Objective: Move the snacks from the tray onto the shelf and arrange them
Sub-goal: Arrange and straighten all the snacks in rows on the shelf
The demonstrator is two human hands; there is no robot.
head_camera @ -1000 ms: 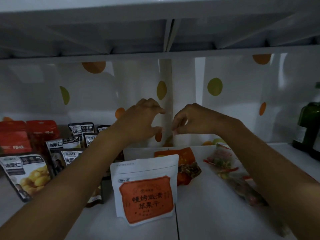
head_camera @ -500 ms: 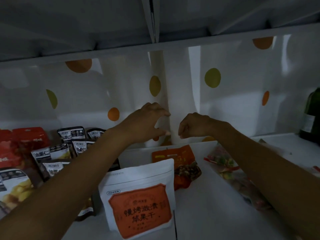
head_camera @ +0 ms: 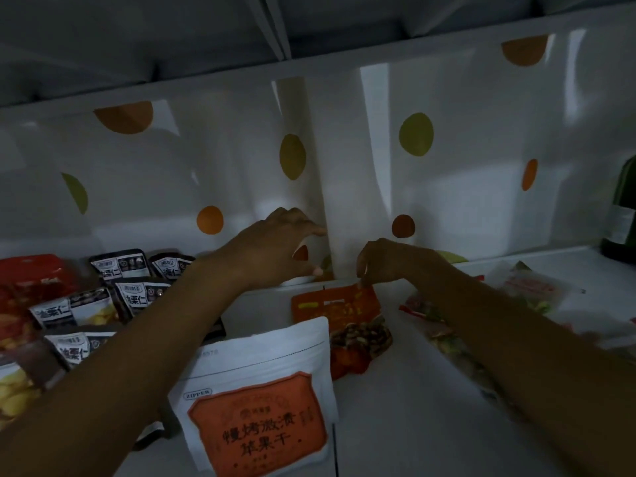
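Note:
Both my hands reach to the back of the white shelf (head_camera: 395, 418). My left hand (head_camera: 272, 246) hovers against the dotted backing sheet (head_camera: 464, 194), thumb and fingers apart in a curve, holding nothing. Lower and to the right, my right hand (head_camera: 389, 263) pinches the top right corner of an orange snack packet (head_camera: 335, 308) that lies flat at the back. In front of that packet stands a white zipper pouch (head_camera: 261, 401) with an orange label. Clear bags of mixed snacks (head_camera: 444, 333) lie under my right forearm. No tray is in view.
Several black-and-white chestnut packets (head_camera: 77, 309) and red packets (head_camera: 31, 280) crowd the shelf's left side. A dark green bottle (head_camera: 623, 218) stands at the far right. The underside of the upper shelf (head_camera: 309, 29) hangs close overhead.
Both hands have dropped from the backing sheet toward the shelf floor. My right hand came down onto the orange packet's top corner. The view tilted up and moved closer.

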